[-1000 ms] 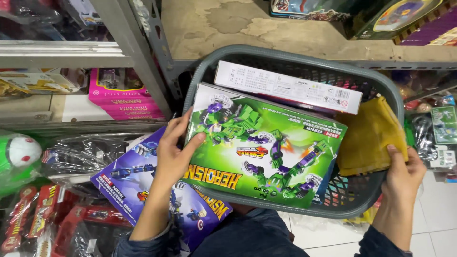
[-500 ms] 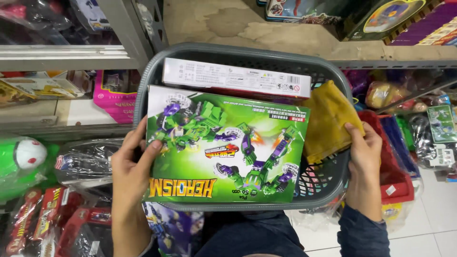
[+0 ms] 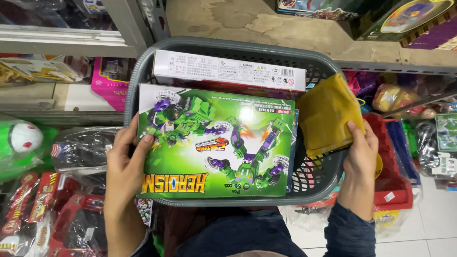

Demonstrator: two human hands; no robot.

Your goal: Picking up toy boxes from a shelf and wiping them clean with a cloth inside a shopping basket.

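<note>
Holding a grey basket (image 3: pixel 143 71) against my lap, I grip the left edge of a big green toy box (image 3: pixel 216 143) with my left hand (image 3: pixel 124 166), thumb on its printed face, fingers curled under the side. The box lies flat across the top of the basket. My right hand (image 3: pixel 362 152) pinches a folded yellow cloth (image 3: pixel 328 114) at the basket's right rim, thumb on top. A white box (image 3: pixel 228 71) sits behind the green one, inside the basket. Shelves (image 3: pixel 57 43) of packaged toys stand in front of me.
</note>
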